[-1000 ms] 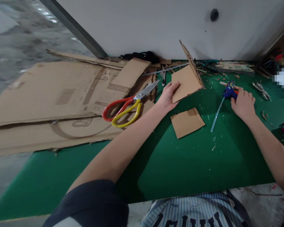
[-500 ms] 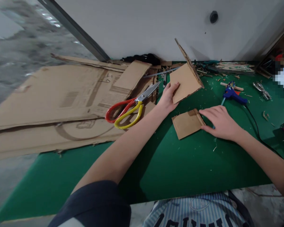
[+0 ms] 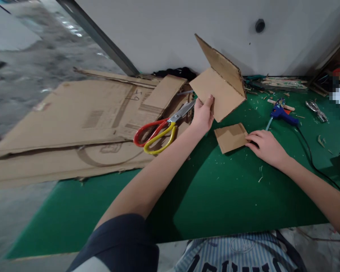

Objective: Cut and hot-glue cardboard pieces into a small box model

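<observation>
My left hand point(image 3: 203, 114) is closed on an L-shaped cardboard piece point(image 3: 219, 92), thumb on its near panel; the other panel stands up at an angle along the far edge. The piece is held up above the table. Between finger and thumb, my right hand point(image 3: 268, 148) pinches the right edge of a small cardboard rectangle point(image 3: 231, 138), its left side tilted a little off the green top. Left of my left hand, scissors point(image 3: 163, 130) with one red and one yellow handle lie on cardboard. A blue glue gun point(image 3: 283, 114) rests beyond my right hand.
Large flattened cardboard sheets point(image 3: 82, 117) cover the left side and overhang the green table point(image 3: 215, 204). A white wall point(image 3: 187, 34) closes off the back. Thin sticks point(image 3: 285, 82), a metal tool point(image 3: 316, 110) and cardboard scraps lie at right. The glue gun's cord point(image 3: 308, 151) runs toward the right edge.
The L-shaped piece has turned in my left hand, so its upright panel now shows its broad face. My right hand has closed on the small rectangle's edge and lifted it slightly.
</observation>
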{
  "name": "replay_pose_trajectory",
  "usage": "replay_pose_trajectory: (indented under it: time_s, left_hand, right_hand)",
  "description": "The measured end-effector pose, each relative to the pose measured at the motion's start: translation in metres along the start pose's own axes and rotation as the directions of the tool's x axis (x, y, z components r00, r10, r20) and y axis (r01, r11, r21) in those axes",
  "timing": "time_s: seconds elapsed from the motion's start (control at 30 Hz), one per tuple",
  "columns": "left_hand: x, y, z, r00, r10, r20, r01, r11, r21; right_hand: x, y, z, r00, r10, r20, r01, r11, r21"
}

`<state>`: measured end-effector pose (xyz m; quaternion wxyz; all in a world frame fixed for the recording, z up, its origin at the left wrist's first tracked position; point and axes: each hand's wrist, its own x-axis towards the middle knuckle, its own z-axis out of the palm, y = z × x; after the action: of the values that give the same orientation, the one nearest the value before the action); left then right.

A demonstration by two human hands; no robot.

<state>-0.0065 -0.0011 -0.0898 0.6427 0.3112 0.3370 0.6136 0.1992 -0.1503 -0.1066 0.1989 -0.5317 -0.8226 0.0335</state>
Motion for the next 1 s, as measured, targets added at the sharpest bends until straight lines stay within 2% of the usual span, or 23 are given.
replay_pose_trajectory:
  time_s: [0.13, 0.3, 0.47, 0.6, 0.7, 0.83, 0.9, 1.0]
  left_hand:
    - [0.003, -0.001, -0.002, 0.99, 0.139, 0.025, -0.14, 0.989, 0.049]
    - [0.002, 0.005, -0.003, 0.932, 0.335, 0.134, -0.355, 0.919, 0.17]
    - [-0.01, 0.02, 0.01, 0.925, 0.325, 0.196, -0.377, 0.845, 0.38]
    - [-0.018, 0.028, 0.015, 0.912, 0.339, 0.231, -0.407, 0.817, 0.408]
    - [-0.019, 0.03, 0.014, 0.89, 0.352, 0.289, -0.448, 0.793, 0.413]
    - [-0.006, 0.023, 0.004, 0.803, 0.401, 0.44, -0.587, 0.658, 0.472]
    - [0.007, 0.014, -0.003, 0.737, 0.428, 0.523, -0.671, 0.557, 0.489]
    - [0.029, 0.0, -0.014, 0.614, 0.428, 0.664, -0.788, 0.386, 0.48]
  right_hand:
    - [0.002, 0.012, 0.004, 0.994, 0.079, -0.075, -0.081, 0.997, -0.014]
    - [0.004, 0.023, 0.004, 0.983, 0.127, -0.132, -0.127, 0.992, 0.005]
    - [0.006, 0.024, 0.005, 0.967, 0.232, -0.108, -0.224, 0.971, 0.082]
    - [0.005, 0.023, 0.004, 0.943, 0.302, -0.139, -0.265, 0.935, 0.235]
    - [0.005, 0.021, -0.005, 0.92, 0.332, -0.207, -0.254, 0.91, 0.329]
    - [0.012, 0.016, -0.027, 0.899, 0.306, -0.312, -0.208, 0.928, 0.31]
    - [0.017, 0.013, -0.036, 0.9, 0.305, -0.31, -0.22, 0.934, 0.281]
    - [0.023, 0.008, -0.042, 0.909, 0.316, -0.272, -0.247, 0.933, 0.261]
